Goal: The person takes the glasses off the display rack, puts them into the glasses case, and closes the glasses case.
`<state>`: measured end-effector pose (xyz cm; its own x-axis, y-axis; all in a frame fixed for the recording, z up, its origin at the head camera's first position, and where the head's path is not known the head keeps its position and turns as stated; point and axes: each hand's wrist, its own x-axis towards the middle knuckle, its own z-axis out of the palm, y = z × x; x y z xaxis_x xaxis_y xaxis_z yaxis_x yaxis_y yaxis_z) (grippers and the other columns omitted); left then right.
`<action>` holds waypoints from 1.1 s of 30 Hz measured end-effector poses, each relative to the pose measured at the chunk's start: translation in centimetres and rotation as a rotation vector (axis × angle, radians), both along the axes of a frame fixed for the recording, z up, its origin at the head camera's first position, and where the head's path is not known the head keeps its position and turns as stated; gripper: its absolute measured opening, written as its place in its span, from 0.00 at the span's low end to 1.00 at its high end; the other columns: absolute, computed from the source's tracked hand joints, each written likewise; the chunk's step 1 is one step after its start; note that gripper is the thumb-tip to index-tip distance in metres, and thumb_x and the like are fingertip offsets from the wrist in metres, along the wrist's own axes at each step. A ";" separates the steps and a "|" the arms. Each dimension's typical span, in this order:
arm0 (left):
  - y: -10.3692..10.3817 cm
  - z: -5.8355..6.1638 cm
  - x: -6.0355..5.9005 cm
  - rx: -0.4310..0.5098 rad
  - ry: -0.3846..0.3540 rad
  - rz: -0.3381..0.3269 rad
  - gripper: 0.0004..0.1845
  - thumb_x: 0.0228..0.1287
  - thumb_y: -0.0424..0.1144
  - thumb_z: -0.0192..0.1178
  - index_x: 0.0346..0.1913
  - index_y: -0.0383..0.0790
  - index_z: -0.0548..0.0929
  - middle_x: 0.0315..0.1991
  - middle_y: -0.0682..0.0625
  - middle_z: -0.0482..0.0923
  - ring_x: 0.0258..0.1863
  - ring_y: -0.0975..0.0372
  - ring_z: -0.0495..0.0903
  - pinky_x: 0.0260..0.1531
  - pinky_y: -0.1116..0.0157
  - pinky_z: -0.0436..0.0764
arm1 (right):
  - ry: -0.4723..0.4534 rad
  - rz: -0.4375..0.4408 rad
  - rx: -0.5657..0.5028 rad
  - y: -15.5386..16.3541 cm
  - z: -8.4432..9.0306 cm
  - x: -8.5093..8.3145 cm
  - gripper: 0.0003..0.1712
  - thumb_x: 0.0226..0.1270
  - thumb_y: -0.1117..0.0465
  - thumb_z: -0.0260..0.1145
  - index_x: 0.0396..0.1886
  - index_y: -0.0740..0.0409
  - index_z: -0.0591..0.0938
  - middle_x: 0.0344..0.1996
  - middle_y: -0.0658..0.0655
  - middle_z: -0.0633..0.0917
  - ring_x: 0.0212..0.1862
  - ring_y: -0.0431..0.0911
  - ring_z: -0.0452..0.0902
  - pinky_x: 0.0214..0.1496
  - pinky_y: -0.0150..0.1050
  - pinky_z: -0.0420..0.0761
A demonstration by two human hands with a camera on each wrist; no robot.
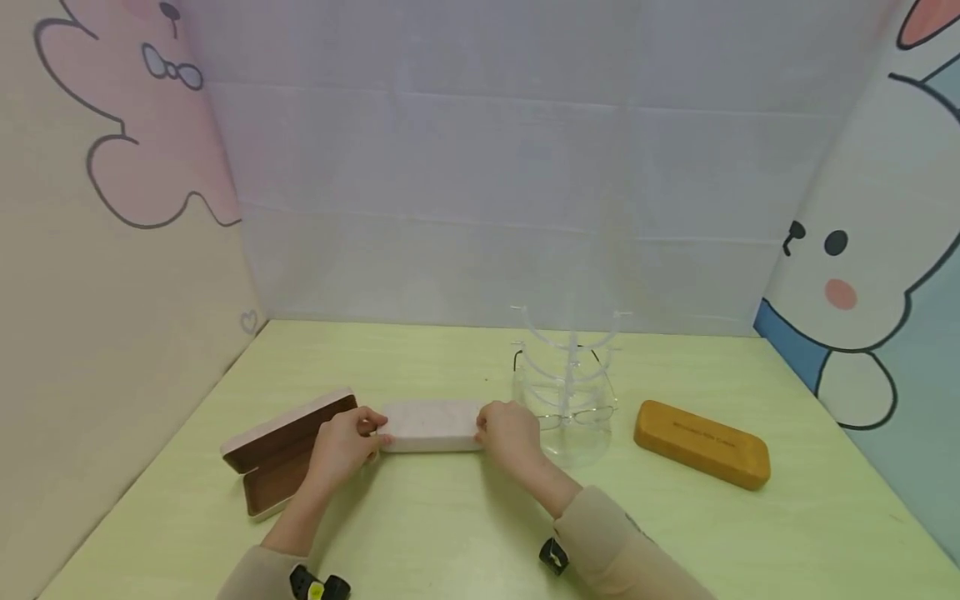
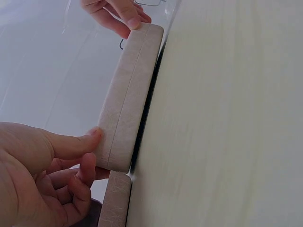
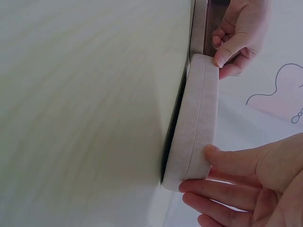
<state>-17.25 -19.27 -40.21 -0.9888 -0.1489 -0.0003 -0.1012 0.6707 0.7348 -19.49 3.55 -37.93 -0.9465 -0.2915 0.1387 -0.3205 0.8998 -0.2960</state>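
A closed pale pinkish-white glasses case [image 1: 432,426] lies lengthwise between both hands in the head view. My left hand [image 1: 347,442] pinches its left end, the thumb on the near side in the left wrist view. At the other end, my right hand [image 1: 513,438] grips the case with thumb and fingers, as the right wrist view also shows. Just left of the left hand stands an open glasses case [image 1: 288,454] with a brown inside, partly hidden by that hand. The seam of the closed case [image 2: 126,99] runs along its side.
A clear glasses stand [image 1: 570,367] with a pair of thin-framed glasses [image 1: 577,417] on it stands right behind the right hand. Farther right lies a closed mustard-yellow glasses case [image 1: 702,444]. Walls [image 1: 480,167] border the table [image 1: 450,533] at the back and sides.
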 end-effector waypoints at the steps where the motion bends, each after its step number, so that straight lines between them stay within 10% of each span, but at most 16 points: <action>1: 0.1 0.1 0.0 -0.005 0.001 0.002 0.12 0.48 0.37 0.68 0.37 0.39 0.83 0.27 0.48 0.83 0.17 0.62 0.75 0.16 0.68 0.67 | 0.008 0.000 0.007 0.0 -0.1 0.0 0.07 0.47 0.57 0.72 0.29 0.52 0.87 0.26 0.50 0.86 0.28 0.45 0.80 0.24 0.36 0.76; 24: 0.7 -0.6 -1.2 0.031 0.036 0.099 0.13 0.46 0.34 0.69 0.36 0.35 0.82 0.38 0.38 0.83 0.18 0.62 0.80 0.17 0.69 0.74 | 0.092 -0.050 0.202 -1.7 -0.8 -2.4 0.11 0.50 0.68 0.63 0.12 0.55 0.77 0.13 0.52 0.78 0.16 0.41 0.70 0.16 0.38 0.70; 33: 1.7 0.5 -0.7 -0.166 0.027 0.079 0.14 0.51 0.39 0.66 0.40 0.35 0.83 0.40 0.39 0.82 0.37 0.49 0.80 0.31 0.56 0.77 | 0.142 -0.027 0.276 -1.6 -1.0 -2.5 0.11 0.53 0.69 0.61 0.14 0.55 0.80 0.15 0.53 0.81 0.19 0.44 0.75 0.20 0.38 0.73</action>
<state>-17.94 -17.56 -39.70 -0.9735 -0.2216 0.0571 -0.1398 0.7737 0.6179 -22.00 1.98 -38.92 -0.9313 -0.3115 0.1889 -0.3160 0.9487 0.0062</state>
